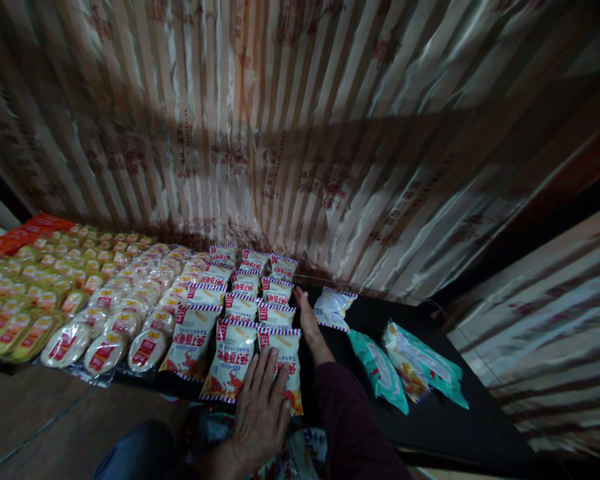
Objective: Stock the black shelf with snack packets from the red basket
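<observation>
My left hand [263, 398] lies flat, fingers stretched out, on the front of a white-and-orange snack bag [290, 360] at the near right corner of a block of matching bags. My right hand [307, 322], in a dark maroon sleeve, is upright with fingers extended along the right side of the block, by a bag [277, 292] farther back. The bags stand in overlapping rows, with red lettering and red-and-blue striped ends. Another front-row snack bag [230, 360] is just left of my left hand. Neither hand is gripping anything.
Left of the bags are rows of round wrapped pastries [150, 348] and yellow-packed cakes [33, 333]. On the black table [460, 427] to the right lie a white bag face down [334, 307] and teal packs [380, 373]. A striped plastic sheet [300, 133] hangs behind. More packages [300, 453] sit below the front edge.
</observation>
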Demonstrator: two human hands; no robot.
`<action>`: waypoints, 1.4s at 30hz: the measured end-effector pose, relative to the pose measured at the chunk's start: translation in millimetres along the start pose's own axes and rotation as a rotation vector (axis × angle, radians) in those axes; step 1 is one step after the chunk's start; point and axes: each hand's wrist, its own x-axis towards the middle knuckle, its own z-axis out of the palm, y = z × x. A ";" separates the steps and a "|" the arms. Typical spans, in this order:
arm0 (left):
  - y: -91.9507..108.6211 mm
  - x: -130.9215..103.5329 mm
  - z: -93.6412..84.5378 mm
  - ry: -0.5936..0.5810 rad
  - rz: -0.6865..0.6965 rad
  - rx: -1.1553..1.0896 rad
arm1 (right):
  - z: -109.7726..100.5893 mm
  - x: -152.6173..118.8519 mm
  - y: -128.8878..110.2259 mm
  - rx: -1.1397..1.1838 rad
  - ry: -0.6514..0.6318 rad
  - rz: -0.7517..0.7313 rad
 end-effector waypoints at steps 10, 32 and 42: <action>-2.7 -4.1 -7.8 -0.019 0.030 0.037 | -18.3 -51.8 -7.5 0.057 0.068 -0.011; 8.8 -125.6 -57.4 -0.258 -0.068 -0.130 | -2.6 -332.6 74.5 -0.636 0.075 -0.176; -13.1 -170.9 -47.5 -0.240 -0.194 0.088 | -14.3 -347.0 98.7 -1.196 -0.124 -0.482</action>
